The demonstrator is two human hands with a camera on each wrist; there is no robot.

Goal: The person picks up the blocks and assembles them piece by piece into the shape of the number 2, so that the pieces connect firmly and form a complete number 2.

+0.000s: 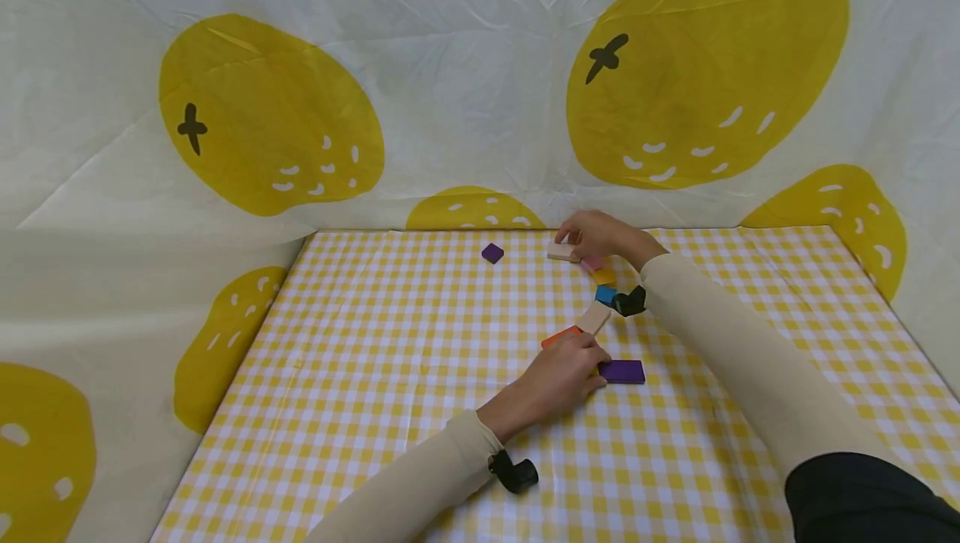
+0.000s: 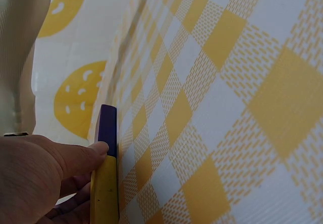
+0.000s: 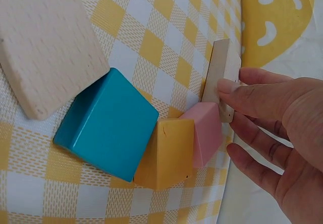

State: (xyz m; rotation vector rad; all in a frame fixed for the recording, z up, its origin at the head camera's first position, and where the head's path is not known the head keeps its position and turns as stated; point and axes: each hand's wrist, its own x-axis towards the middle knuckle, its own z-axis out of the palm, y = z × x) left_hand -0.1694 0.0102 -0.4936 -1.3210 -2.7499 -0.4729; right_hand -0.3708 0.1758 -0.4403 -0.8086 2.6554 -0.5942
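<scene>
My right hand (image 1: 597, 233) pinches a pale wooden block (image 1: 561, 251) near the table's back edge, with the thumb on it in the right wrist view. Touching that block is a pink block (image 3: 206, 133), followed by an orange-yellow block (image 3: 169, 153) and a teal-blue block (image 3: 113, 125). Another pale wooden block (image 1: 594, 318) and an orange-red block (image 1: 560, 337) continue the curved line. My left hand (image 1: 562, 369) grips a yellow block (image 2: 104, 191), its thumb where that block meets a purple block (image 2: 106, 125). In the head view the hand hides the yellow block.
A small purple block (image 1: 492, 253) lies apart, left of the line near the back edge. The table wears a yellow-and-white checked cloth (image 1: 390, 343). A pale curtain with yellow fruit shapes (image 1: 472, 84) hangs behind it. Dark wrist cameras (image 1: 514, 473) sit on both wrists.
</scene>
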